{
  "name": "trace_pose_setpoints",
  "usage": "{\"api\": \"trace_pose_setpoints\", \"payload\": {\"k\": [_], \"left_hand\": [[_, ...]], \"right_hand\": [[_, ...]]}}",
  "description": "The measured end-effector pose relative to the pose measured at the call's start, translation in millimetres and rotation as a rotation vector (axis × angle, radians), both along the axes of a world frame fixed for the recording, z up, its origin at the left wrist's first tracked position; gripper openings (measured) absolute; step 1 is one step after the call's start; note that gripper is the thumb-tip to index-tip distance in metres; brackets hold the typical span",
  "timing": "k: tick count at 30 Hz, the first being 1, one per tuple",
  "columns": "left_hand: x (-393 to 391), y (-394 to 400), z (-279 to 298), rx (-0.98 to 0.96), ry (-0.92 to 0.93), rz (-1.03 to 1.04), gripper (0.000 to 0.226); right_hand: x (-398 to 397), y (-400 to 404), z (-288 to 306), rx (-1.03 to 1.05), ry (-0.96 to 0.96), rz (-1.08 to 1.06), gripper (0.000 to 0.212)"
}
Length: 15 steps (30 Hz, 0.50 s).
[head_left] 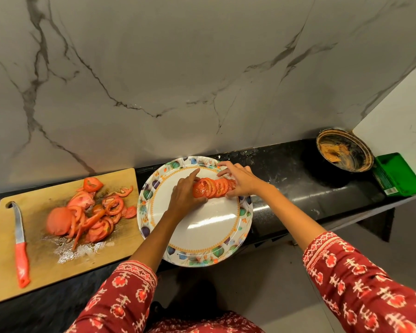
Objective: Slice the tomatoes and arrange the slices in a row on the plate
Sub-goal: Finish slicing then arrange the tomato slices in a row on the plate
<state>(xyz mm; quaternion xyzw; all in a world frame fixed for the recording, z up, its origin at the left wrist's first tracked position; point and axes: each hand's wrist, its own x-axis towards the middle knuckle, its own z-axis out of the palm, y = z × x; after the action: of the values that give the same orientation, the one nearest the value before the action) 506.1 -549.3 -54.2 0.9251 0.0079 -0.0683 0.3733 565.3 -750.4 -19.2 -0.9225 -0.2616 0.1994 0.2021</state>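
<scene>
A short row of overlapping tomato slices lies on the far half of the plate, held between the left hand, fingers curled around its near end, and the right hand, fingers cupping the far end. Squeezed unevenly, the wet slices could slide, topple flat or tear. The plate overhangs the counter edge, so downward pressure on its near rim could tip it, and more slices wait on the cutting board.

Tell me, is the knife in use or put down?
Put down. The knife lies flat on the board, left of the cut tomatoes; both hands are at the slices on the plate.
</scene>
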Motion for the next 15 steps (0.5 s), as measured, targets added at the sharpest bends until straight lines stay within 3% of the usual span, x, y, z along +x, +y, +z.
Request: {"api": "trace_pose_setpoints", "payload": {"k": [6, 15], "left_hand": [[-2, 8, 0, -0.051, 0.018, 0.0, 0.092], [-2, 5, -2, -0.027, 0.004, 0.021, 0.086]], "right_hand": [[-4, -23, 1, 0.034, 0.003, -0.115, 0.09], [-9, -12, -8, 0.016, -0.084, -0.076, 0.078]]}}
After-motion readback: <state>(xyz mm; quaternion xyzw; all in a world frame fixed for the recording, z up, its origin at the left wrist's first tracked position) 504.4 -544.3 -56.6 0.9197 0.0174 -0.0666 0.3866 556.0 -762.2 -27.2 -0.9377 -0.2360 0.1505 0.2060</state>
